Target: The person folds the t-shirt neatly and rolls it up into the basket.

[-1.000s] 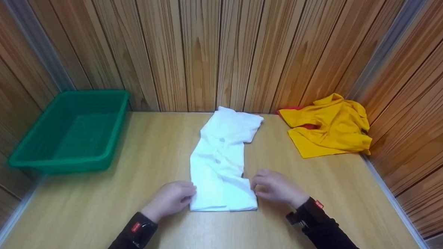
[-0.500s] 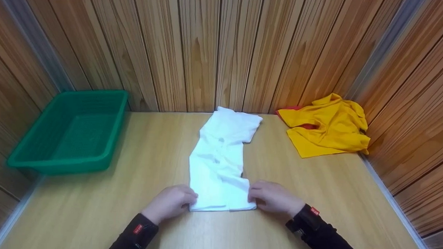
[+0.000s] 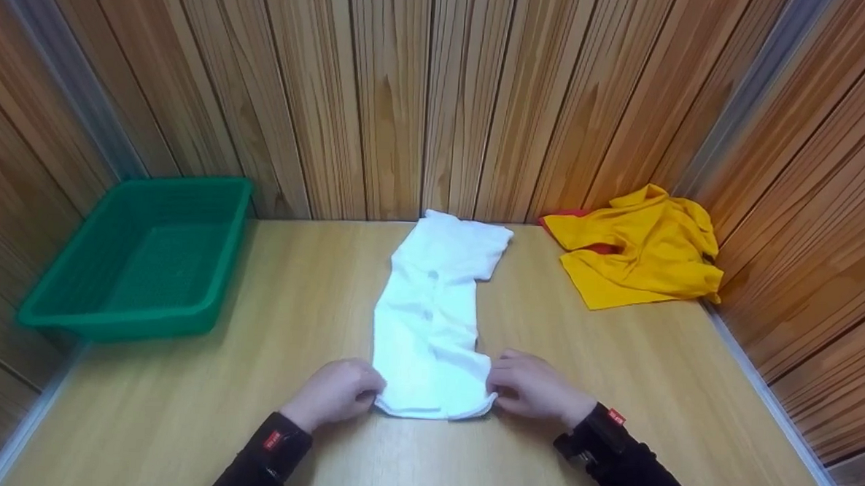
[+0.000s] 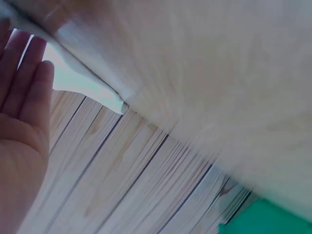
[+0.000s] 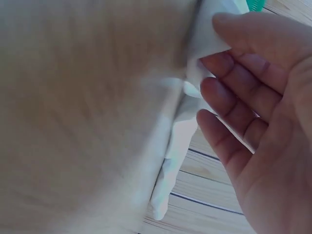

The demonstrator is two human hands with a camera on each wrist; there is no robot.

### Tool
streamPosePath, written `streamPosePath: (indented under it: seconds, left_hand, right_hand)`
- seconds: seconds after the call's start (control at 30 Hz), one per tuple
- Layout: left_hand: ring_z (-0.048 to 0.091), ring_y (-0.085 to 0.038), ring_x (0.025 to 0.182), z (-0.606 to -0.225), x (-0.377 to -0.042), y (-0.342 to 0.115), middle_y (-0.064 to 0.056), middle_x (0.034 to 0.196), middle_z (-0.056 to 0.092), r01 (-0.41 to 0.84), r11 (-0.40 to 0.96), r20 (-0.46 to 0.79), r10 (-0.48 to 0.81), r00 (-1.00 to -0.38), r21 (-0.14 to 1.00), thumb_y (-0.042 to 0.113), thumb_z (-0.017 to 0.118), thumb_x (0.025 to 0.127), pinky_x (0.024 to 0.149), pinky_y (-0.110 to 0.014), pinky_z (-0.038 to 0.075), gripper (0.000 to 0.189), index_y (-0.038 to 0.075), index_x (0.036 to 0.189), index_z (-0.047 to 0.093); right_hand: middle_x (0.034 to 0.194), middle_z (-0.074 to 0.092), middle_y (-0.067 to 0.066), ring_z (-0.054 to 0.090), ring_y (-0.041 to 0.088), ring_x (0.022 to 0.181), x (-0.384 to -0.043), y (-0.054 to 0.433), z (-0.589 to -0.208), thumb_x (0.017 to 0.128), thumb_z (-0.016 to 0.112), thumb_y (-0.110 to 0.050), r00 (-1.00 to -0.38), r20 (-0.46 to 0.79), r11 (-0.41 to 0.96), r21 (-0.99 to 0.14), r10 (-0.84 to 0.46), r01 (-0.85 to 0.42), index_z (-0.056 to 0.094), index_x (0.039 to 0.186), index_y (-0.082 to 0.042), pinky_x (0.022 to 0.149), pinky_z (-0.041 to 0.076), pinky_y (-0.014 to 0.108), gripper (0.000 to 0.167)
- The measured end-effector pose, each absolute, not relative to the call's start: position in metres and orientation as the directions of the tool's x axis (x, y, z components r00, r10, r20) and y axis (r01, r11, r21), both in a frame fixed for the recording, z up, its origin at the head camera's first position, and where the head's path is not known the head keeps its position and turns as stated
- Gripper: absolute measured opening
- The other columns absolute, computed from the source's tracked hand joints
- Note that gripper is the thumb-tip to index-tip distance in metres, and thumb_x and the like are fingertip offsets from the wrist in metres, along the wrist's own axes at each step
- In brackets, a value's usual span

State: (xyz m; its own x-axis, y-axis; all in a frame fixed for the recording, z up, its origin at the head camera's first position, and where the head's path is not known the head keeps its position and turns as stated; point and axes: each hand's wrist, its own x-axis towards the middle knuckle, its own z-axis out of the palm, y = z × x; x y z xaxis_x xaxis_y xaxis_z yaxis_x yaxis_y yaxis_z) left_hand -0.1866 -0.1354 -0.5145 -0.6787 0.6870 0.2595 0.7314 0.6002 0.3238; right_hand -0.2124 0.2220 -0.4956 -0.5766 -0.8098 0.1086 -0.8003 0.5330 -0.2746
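A white shirt (image 3: 417, 344), folded into a long narrow strip, lies on the table with its short sleeve at the far end. My left hand (image 3: 335, 391) pinches its near left corner. At the near right corner, my right hand (image 3: 539, 386) pinches the other end of the hem. Both corners curl up slightly, while the hem's middle stays low. In the right wrist view the thumb (image 5: 243, 29) and index finger hold the white cloth, the other fingers loosely bent. The left wrist view shows several left fingers (image 4: 34, 92) beside the shirt; their grip is cut off.
A green plastic basket (image 3: 207, 313) stands on the left of the wooden table (image 3: 299, 295). At the back right lies a crumpled yellow garment (image 3: 644, 245) with a red one (image 3: 569, 212) partly under it. Wood-panelled walls (image 3: 391, 110) enclose the back and sides.
My right hand has moved down to the shirt's near right corner, and my left slid slightly nearer its own corner. The shirt's two near corners have now lifted and curled inward.
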Motion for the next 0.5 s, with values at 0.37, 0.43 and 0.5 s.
streamPosePath:
  seconds: [0.37,0.43,0.5]
  left_hand:
    - [0.068,-0.018,0.096,-0.488,-0.186,-0.150,0.005,0.095,0.070,0.493,0.467,0.213,0.530,-0.821,0.734,0.002,0.063,0.085,0.087,-0.039,0.054,0.015,0.015,0.092,0.066]
    - [0.067,-0.017,0.095,-0.483,-0.185,-0.151,0.006,0.094,0.069,0.462,0.441,0.204,0.515,-0.833,0.769,0.003,0.064,0.085,0.087,-0.039,0.054,0.015,0.016,0.091,0.066]
    - [0.067,-0.016,0.092,-0.479,-0.183,-0.151,0.007,0.093,0.069,0.447,0.424,0.201,0.510,-0.837,0.787,0.002,0.065,0.084,0.085,-0.037,0.054,0.014,0.015,0.091,0.066]
  right_hand:
    - [0.094,0.063,-0.007,0.059,0.024,0.084,-0.204,0.234,-0.469,0.093,0.070,-0.018,-0.581,0.229,0.409,-0.515,-0.781,-0.753,0.065,0.100,-0.016,0.078,0.051,0.034,0.009]
    - [0.093,0.063,-0.007,0.060,0.024,0.083,-0.202,0.236,-0.466,0.094,0.069,-0.018,-0.574,0.235,0.384,-0.543,-0.784,-0.747,0.064,0.101,-0.015,0.077,0.052,0.037,0.009]
    - [0.093,0.063,-0.007,0.060,0.021,0.083,-0.200,0.238,-0.464,0.094,0.068,-0.016,-0.564,0.239,0.357,-0.569,-0.791,-0.741,0.062,0.101,-0.015,0.078,0.053,0.038,0.009]
